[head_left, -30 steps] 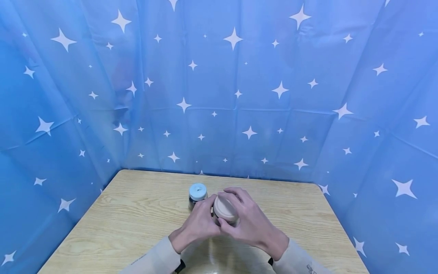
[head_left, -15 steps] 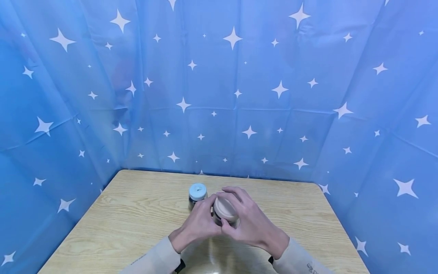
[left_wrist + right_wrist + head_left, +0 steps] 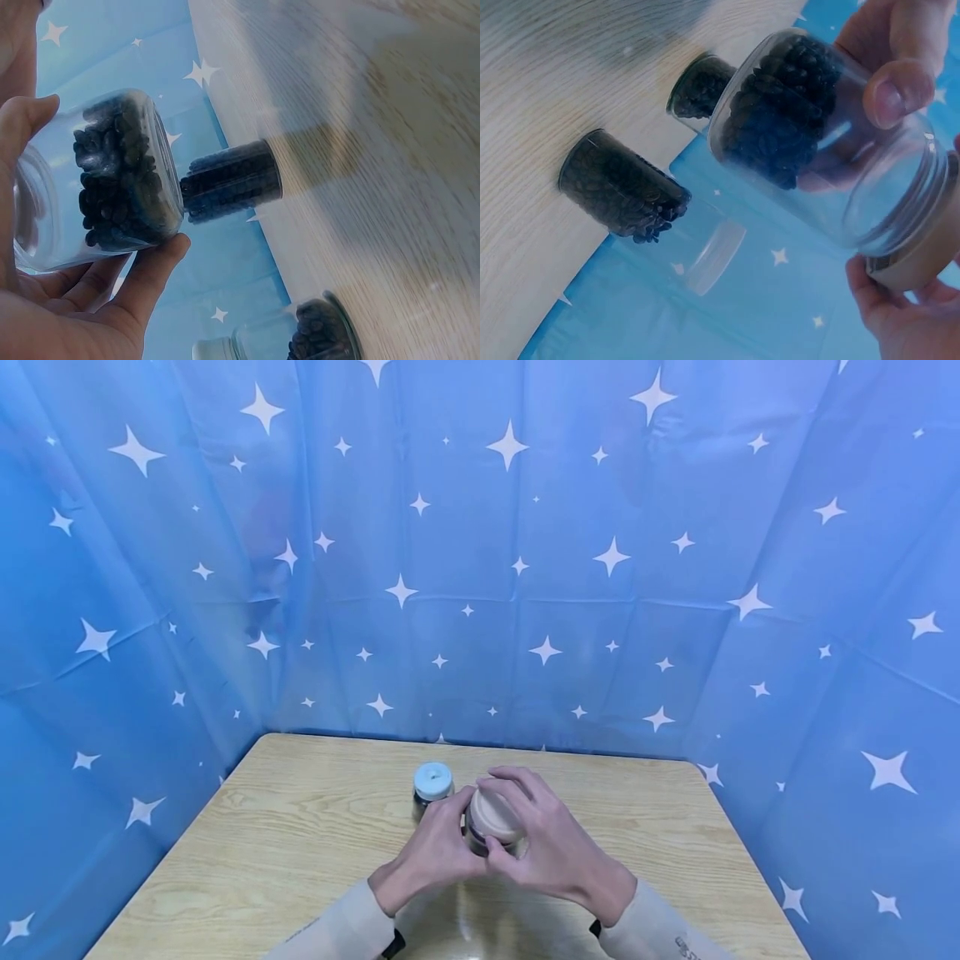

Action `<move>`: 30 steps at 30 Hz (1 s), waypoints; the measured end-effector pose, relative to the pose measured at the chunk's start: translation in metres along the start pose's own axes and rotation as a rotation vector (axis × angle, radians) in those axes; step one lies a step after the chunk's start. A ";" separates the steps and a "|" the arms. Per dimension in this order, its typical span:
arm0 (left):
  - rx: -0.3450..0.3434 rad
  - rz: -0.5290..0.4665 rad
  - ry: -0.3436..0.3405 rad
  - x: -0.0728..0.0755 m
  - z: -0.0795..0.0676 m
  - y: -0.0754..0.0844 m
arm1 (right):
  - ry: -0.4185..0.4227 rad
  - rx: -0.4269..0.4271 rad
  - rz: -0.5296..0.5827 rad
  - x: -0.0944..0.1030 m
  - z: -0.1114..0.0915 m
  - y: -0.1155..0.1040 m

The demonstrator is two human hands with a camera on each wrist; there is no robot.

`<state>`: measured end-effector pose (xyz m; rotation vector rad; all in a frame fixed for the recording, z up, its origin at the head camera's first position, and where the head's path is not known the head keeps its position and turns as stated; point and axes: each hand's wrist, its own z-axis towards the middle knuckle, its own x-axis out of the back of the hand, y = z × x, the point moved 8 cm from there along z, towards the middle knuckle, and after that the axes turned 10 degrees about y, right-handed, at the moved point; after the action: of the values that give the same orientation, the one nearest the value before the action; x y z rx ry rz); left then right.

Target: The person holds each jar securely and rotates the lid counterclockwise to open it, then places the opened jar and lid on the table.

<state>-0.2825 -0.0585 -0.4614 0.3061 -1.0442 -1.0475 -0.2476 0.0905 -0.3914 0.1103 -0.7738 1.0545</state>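
Head: L hand (image 3: 441, 839) wrapped round jar (image 3: 477, 841), R hand (image 3: 551, 833) gripping its lid (image 3: 495, 817); jar sits betw. both. 2nd jar (image 3: 423, 807) w/ pale-blue cap (image 3: 433, 780) just beyond L hand.
L wrist: held jar's clear glass, rounded, part-full of small dark beans (image 3: 120, 176); wood-grain table (image 3: 405, 187) past L fingers.
R wrist: R fingers curled on lid rim, beige, smooth, round.

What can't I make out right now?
Head: most of the held clear glass jar of dark beans, covered by its round beige lid, the left hand and the right hand.
Head: a standing clear glass jar with a pale lid, apparently behind the hands.
Right wrist: part of the lid, cut off by the right edge.
Left wrist: part of the lowest clear glass jar, cut off by the bottom edge.
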 end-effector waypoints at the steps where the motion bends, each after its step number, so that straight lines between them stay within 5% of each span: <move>1: 0.000 0.005 0.002 0.000 0.000 0.000 | 0.003 -0.001 0.002 0.001 0.000 0.000; 30: 0.090 -0.055 0.008 0.002 -0.001 -0.004 | 0.083 -0.097 -0.073 0.035 -0.008 0.049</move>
<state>-0.2842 -0.0629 -0.4633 0.4132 -1.0824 -1.0491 -0.2741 0.1455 -0.3891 0.0120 -0.7395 0.9445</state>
